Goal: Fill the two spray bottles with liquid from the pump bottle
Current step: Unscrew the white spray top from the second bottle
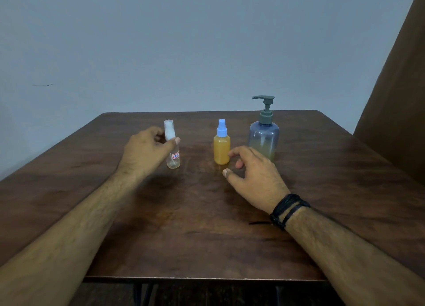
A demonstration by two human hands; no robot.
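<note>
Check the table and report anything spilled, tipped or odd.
Nothing stands out. The clear spray bottle, orange spray bottle and pump bottle all stand upright, capped, on the table, with no spill visible.

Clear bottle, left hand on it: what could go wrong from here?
1. The left hand grips the slim clear bottle near its cap; twisting there could tip it.
2. The right hand hovers beside the orange bottle and could knock it toward the pump bottle.
</note>
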